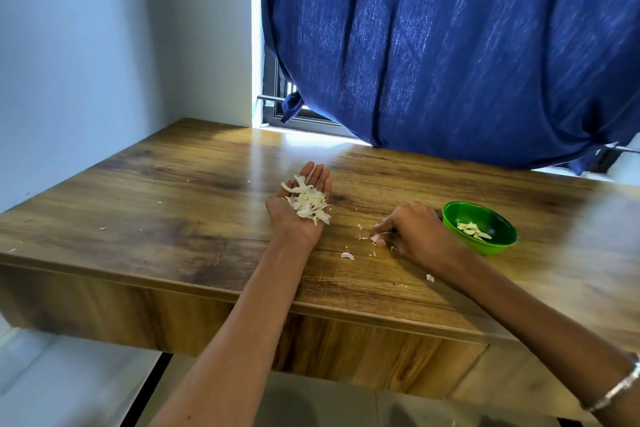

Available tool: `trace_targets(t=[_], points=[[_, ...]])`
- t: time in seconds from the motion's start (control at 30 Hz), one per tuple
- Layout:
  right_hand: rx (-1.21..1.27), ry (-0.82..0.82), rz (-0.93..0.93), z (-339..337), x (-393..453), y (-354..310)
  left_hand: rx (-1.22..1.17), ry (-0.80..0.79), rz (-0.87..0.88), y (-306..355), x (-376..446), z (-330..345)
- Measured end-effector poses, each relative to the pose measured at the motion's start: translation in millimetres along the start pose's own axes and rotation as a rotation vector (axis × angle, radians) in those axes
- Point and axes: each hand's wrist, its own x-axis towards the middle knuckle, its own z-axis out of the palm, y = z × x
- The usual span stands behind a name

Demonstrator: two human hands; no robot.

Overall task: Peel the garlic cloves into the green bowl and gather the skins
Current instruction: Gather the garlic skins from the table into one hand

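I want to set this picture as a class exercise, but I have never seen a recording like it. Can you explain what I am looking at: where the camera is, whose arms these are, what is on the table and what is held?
There is no machine here. One camera sits on a person's head and looks forward and down, so the two arms are that person's own. The left hand lies palm up on the wooden table, fingers straight, carrying a pile of garlic skins. The right hand is curled, fingertips pinching at a small bit of skin on the table. To its right stands a green bowl with peeled garlic cloves inside. A few loose scraps lie scattered near the table's front edge. A blue curtain hangs behind.
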Motion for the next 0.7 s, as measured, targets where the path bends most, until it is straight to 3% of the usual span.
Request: trace_targets(t=[0.4,0.7], points=[[-0.116,0.028,0.015,8.2,10.8,3.2,0.009,-0.002,-0.023,-2.6,0.4,0.2],[-0.048,-0.094,0.11,-12.2,29.1,-2.1,0.011,0.006,-0.023,-2.9,1.1,-1.1]])
